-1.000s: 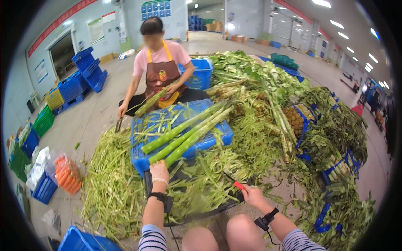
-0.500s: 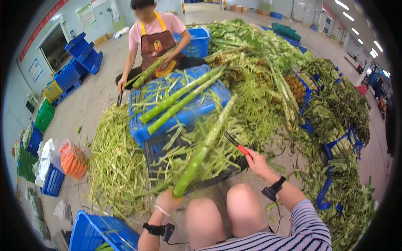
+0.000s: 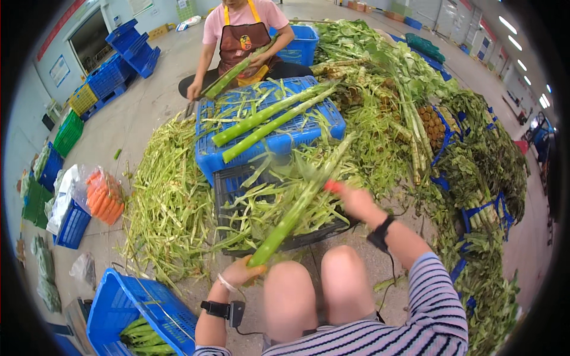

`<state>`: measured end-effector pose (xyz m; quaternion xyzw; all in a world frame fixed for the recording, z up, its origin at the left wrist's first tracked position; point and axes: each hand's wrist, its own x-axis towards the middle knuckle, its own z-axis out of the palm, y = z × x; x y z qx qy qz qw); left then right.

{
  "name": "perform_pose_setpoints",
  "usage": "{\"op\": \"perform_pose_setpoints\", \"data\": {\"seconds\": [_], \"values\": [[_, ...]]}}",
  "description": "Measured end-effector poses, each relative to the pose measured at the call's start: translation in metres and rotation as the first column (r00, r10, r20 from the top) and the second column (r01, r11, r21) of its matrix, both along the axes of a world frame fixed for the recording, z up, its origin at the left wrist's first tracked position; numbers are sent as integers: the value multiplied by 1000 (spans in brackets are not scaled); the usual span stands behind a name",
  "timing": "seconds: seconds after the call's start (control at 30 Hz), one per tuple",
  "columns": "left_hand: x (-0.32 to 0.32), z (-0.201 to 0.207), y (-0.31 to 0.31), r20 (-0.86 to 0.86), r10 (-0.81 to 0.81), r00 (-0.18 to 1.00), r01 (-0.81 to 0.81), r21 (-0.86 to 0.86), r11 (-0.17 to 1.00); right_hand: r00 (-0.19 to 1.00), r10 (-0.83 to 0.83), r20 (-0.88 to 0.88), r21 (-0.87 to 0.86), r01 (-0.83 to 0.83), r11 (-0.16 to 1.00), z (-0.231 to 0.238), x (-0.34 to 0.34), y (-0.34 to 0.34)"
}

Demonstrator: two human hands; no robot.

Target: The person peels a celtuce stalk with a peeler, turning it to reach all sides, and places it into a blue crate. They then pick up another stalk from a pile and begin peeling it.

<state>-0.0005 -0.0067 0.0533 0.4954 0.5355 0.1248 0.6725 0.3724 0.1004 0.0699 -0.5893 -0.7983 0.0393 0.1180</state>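
My left hand (image 3: pixel 239 273) is closed around the lower end of a long green celtuce stalk (image 3: pixel 289 221), which slants up and away to the right. The stalk's lower part looks smooth and bright green; its far part is paler. In my right hand (image 3: pixel 363 206) is a peeler with a red handle (image 3: pixel 333 186), close to the stalk's upper half. Motion blurs its blade, so contact with the stalk cannot be made out. Below the stalk, pale green peelings (image 3: pixel 261 204) heap over a black crate (image 3: pixel 228 178).
Across from me a person (image 3: pixel 240 44) in a brown apron holds another stalk. Two bare stalks (image 3: pixel 261 121) lie on an upturned blue crate (image 3: pixel 205 157). Leafy celtuce is piled at right (image 3: pixel 475 154). A blue basket (image 3: pixel 110 308) with peeled stalks stands at lower left, near bagged carrots (image 3: pixel 105 199).
My right hand has moved up and left with the peeler, from beside the stalk to its upper part. The left hand keeps its hold. The whole view has shifted slightly.
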Motion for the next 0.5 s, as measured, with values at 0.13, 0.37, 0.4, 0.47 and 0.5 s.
{"op": "perform_pose_setpoints", "data": {"seconds": [0.13, 0.37, 0.4, 0.47, 0.5], "values": [[6, -1, 8, -126, -49, 991, 55, 43, 998, 921, -386, 50, 99, 380, 920, -17, 68, 57], [8, 10, 0, -544, -82, 835, 246, 235, 940, 982, 129, 140, -200, -100, 975, 1, -31, -17], [13, 7, 0, -545, -84, 834, 264, 261, 929, 988, -89, 122, -53, 96, 994, -33, 27, 16], [15, 1, 1, -550, -68, 832, 264, 286, 921, 914, -390, 116, 33, 389, 921, -15, 88, 55], [16, 0, 0, -548, -53, 835, 265, 316, 911, 868, -474, 146, 96, 464, 880, -5, 101, 60]]}}
